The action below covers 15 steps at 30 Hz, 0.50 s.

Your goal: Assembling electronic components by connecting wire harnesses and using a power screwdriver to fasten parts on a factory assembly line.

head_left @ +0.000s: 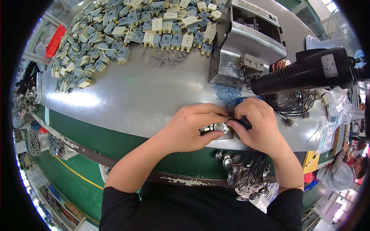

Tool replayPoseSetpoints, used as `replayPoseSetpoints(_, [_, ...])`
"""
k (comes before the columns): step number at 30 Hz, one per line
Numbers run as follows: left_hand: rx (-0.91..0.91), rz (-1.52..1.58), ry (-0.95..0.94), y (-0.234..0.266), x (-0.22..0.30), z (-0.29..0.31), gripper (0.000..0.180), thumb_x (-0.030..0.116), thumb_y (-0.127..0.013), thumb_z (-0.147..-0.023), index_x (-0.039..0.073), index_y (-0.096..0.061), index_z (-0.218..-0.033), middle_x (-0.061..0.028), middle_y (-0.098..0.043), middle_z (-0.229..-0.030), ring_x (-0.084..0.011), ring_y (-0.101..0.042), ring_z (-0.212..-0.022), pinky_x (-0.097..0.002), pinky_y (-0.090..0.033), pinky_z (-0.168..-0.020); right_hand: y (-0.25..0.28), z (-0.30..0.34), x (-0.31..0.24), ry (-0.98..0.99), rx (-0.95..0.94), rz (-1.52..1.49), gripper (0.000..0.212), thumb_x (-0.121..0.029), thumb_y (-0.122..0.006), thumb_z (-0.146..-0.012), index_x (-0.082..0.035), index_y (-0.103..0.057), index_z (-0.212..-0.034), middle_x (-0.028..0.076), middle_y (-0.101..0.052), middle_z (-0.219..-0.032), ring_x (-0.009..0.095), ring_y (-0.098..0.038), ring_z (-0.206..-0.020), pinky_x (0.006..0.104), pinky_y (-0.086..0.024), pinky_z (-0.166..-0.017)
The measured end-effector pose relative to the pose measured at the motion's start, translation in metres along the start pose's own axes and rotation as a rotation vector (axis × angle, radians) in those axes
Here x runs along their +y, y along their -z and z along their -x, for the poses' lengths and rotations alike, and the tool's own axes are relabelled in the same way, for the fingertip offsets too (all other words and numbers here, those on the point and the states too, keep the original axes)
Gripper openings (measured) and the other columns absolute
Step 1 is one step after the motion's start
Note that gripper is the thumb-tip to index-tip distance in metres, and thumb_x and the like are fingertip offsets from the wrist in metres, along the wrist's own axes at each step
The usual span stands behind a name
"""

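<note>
My left hand [194,127] is closed around a small part with a round metal centre [219,126], low over the near edge of the metal tabletop. Thumb and fingers grip it from its left side. My right hand [262,125] is closed from the other side, its thumb tip meeting the part. A black cable [243,123] runs under its curled fingers. A flat metal piece [230,134] shows just beneath the part; whether they are joined I cannot tell. Small blue-silver screws [227,94] lie heaped just beyond my fingers.
Grey and cream switch-like blocks [165,27] pile up at the back, with loose springs [165,57] before them. A metal screw-feeder box [250,42] and a black power screwdriver [304,71] stand at right. Cables with round metal ends [246,173] hang over the front edge.
</note>
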<state>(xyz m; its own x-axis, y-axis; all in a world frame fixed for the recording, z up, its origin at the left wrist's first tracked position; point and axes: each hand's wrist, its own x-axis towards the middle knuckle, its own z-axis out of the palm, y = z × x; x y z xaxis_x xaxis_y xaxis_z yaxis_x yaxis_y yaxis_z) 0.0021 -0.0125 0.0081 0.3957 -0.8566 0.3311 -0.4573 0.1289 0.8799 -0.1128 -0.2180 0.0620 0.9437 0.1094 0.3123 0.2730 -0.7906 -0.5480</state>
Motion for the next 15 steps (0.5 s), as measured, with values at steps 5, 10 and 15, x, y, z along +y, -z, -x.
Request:
replayPoseSetpoints(5, [-0.018, -0.007, -0.002, 0.002, -0.002, 0.003, 0.034, 0.004, -0.087, -0.079, 0.001, -0.077, -0.112, -0.0161, -0.076, -0.12, -0.0336, -0.074, -0.112, -0.0419, -0.061, -0.095, 0.018, 0.007, 0.003, 0.246, 0.326, 0.031, 0.035, -0.005, -0.09, -0.073, -0.009, -0.056, -0.082, 0.005, -0.051, -0.065, 0.024, -0.05, -0.055, 0.0362, -0.039, -0.052])
replayPoseSetpoints(10, [-0.037, -0.003, -0.006, 0.001, -0.002, -0.002, 0.033, 0.004, -0.087, -0.08, 0.001, -0.077, -0.111, -0.0159, -0.076, -0.119, -0.0334, -0.074, -0.112, -0.0417, -0.061, -0.095, 0.043, -0.035, -0.004, -0.165, 1.227, -0.999, 0.063, -0.055, -0.055, -0.107, -0.003, -0.047, -0.141, 0.009, -0.058, -0.084, 0.026, -0.059, -0.093, 0.0447, -0.048, -0.093])
replayPoseSetpoints(15, [-0.035, 0.0, -0.023, 0.002, 0.0, -0.002, 0.033, 0.004, -0.088, -0.08, 0.0, -0.077, -0.111, -0.0156, -0.076, -0.119, -0.0335, -0.074, -0.113, -0.0412, -0.061, -0.094, 0.048, -0.048, 0.021, -0.11, 0.422, -0.875, 0.104, -0.088, -0.045, -0.093, 0.002, -0.043, -0.146, 0.012, -0.064, -0.087, 0.023, -0.064, -0.084, 0.0353, -0.052, -0.082])
